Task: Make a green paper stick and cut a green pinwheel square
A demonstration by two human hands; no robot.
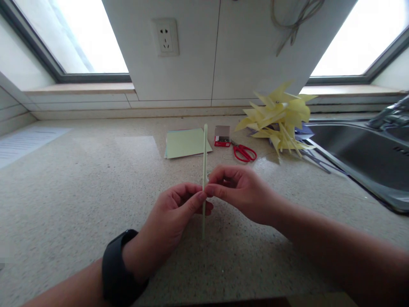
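Observation:
A thin pale green tube (205,157), like a straw or tightly rolled paper, stands nearly upright in front of me. My left hand (174,209) pinches it near the middle between thumb and fingers. From the other side, the thumb and fingertips of my right hand (244,192) press together at the tube, just above the left thumb. Behind the tube, close to the right fingertips, a small whitish bit shows, too hidden to name. Beyond my hands lies a stack of pale green paper (185,143), partly crossed by the tube.
A small red and grey box (222,135) and red-handled scissors (244,152) lie past my right hand. Yellow folded-paper pinwheels (281,111) are heaped beside the steel sink (345,140). A printed sheet (28,143) rests at far left on the speckled counter (79,192).

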